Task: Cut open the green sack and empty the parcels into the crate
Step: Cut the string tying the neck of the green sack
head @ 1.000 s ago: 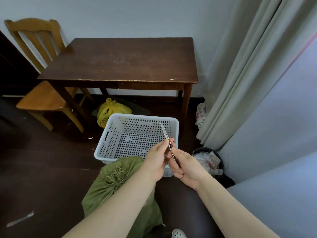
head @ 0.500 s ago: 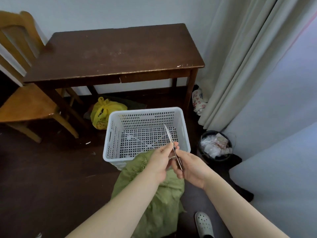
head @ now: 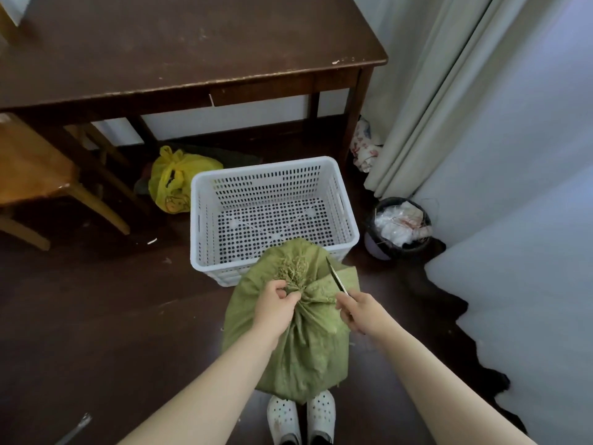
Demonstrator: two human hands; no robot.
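A green woven sack (head: 305, 345) stands upright on the dark floor in front of my feet, its neck tied shut with a frayed tuft on top. My left hand (head: 276, 308) grips the gathered neck just below the tuft. My right hand (head: 361, 311) holds a pair of scissors (head: 337, 277), the closed blades pointing up and away over the sack's right shoulder. Just beyond the sack sits a white perforated crate (head: 272, 216) with nothing inside. No parcels are visible; the sack hides its contents.
A dark wooden table (head: 192, 43) stands behind the crate, a wooden chair (head: 35, 175) at left. A yellow plastic bag (head: 175, 181) lies under the table. A full black waste bin (head: 401, 226) sits right of the crate, by a curtain (head: 433, 91). My white clogs (head: 301, 415) show below.
My view has tilted down and closer. My left hand left the scissors and took hold of the sack's neck. My right hand alone now holds the scissors beside the sack.
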